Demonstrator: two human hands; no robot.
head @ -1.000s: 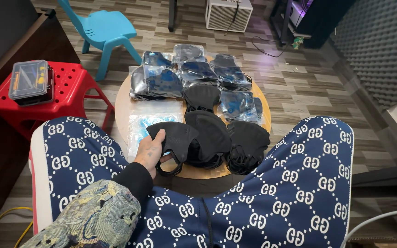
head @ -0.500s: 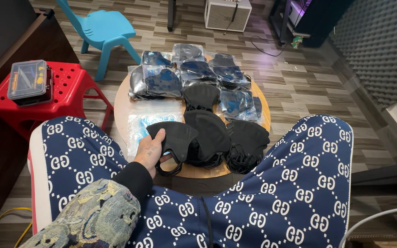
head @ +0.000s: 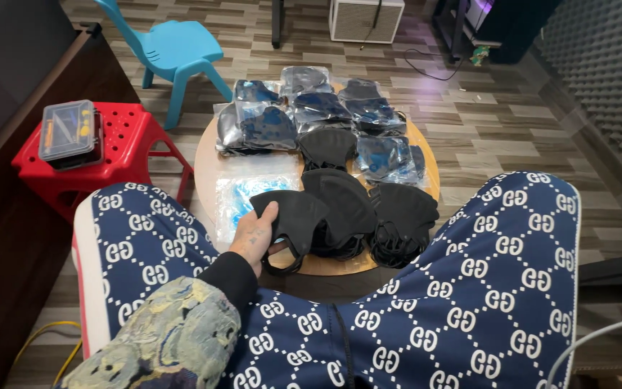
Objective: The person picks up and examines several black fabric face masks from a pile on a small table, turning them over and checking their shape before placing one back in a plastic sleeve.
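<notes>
Nearest, at the near left edge of the round wooden table (head: pixel 214 169): left hand (head: pixel 255 238) clamped on a black mask (head: pixel 293 216), thumb on top, fingers tucked beneath, ear loop dangling over the rim. Looked no different from half a second and a second earlier: same grip, same spot, mask neither lifted clear nor set down. Judged a pause mid-handling rather than a fresh move. Right hand nowhere in view, so could not tell its state.

Just beside the held mask, along the near edge: two loose heaps of black masks (head: pixel 350 209), touching each other. Left of those, a clear bag of blue masks (head: pixel 242 191). At the centre, one more black mask (head: pixel 327 146), lying alone. Across the far edge, bagged dark masks (head: pixel 311 108) in overlapping rows.

Beyond the table, on the floor to the left: a red stool (head: pixel 134 140) bearing a lidded plastic case (head: pixel 70 130); farther off, a blue chair (head: pixel 174 50).
</notes>
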